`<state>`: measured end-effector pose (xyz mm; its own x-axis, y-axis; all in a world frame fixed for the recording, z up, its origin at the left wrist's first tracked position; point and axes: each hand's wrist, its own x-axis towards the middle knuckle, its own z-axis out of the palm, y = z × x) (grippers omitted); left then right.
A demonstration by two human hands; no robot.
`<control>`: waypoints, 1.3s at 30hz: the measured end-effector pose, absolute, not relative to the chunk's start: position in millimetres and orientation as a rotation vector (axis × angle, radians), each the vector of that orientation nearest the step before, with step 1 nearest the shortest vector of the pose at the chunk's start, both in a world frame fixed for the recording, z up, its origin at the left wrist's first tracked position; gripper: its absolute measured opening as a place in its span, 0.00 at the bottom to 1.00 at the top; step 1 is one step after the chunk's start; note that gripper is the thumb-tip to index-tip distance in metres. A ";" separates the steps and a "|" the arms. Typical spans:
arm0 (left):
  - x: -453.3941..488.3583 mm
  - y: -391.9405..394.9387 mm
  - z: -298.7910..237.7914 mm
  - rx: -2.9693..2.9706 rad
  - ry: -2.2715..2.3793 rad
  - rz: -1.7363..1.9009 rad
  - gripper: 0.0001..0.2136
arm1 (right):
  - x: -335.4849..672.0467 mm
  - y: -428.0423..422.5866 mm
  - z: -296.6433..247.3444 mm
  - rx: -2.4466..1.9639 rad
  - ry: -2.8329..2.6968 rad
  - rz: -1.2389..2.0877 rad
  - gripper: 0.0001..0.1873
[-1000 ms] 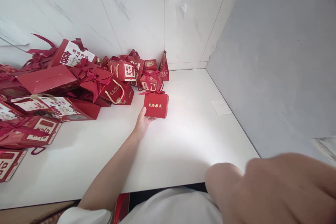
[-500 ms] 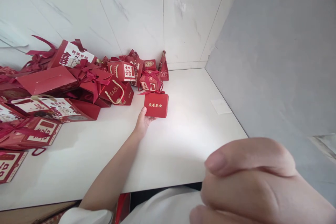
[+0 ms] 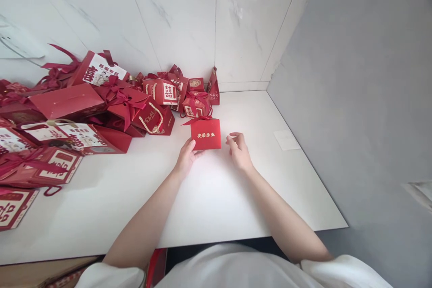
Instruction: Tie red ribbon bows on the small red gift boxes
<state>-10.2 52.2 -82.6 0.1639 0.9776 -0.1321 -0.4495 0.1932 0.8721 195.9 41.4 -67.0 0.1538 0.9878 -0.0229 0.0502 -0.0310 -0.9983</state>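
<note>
My left hand (image 3: 186, 156) grips the lower left corner of a red gift box (image 3: 206, 134) with gold lettering on its face. The thumb lies on the front, and the other fingers are partly hidden behind and under the box. Just right of the box, my right hand (image 3: 240, 150) hovers with loosely curled fingers and nothing in them, a small gap from the box edge. Directly behind the held box sits a small red box tied with a ribbon (image 3: 197, 104).
A heap of red gift boxes (image 3: 67, 101) with ribbons and rope handles covers the left of the white table (image 3: 216, 198). A tall triangular red box (image 3: 213, 86) leans by the tiled wall. A pale paper patch (image 3: 286, 140) lies near the table's right edge.
My right hand has moved from close before the camera, where it was curled, forward to the right side of the red gift box. The left hand still holds the box, now turned slightly.
</note>
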 end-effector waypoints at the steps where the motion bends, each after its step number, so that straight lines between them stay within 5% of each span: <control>1: -8.9 49.9 -81.4 0.783 0.818 1.166 0.25 | 195.7 41.0 -75.5 -1.348 -1.128 1.111 0.24; 7: -2.1 39.6 -74.6 0.769 0.843 1.004 0.29 | 189.6 35.1 -73.7 -1.101 -1.081 1.531 0.38; 13: -6.1 42.2 -74.3 0.918 0.921 1.146 0.37 | 182.0 34.4 -74.0 -1.059 -1.039 1.455 0.32; 18: -3.2 37.6 -71.4 1.056 0.905 1.117 0.55 | 179.8 32.9 -79.9 -0.934 -1.209 1.298 0.29; 24: -7.4 43.4 -76.8 0.940 0.949 1.078 0.34 | 185.8 31.9 -71.3 -0.799 -1.335 1.489 0.34; 39: -10.9 45.9 -74.7 0.787 0.916 0.983 0.32 | 194.6 34.0 -76.5 -0.951 -1.401 1.500 0.42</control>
<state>-10.9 45.9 -74.7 0.2661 0.9243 -0.2736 -0.3380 0.3553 0.8715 194.6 34.0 -76.5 -0.3480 0.9373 0.0209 -0.0844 -0.0092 -0.9964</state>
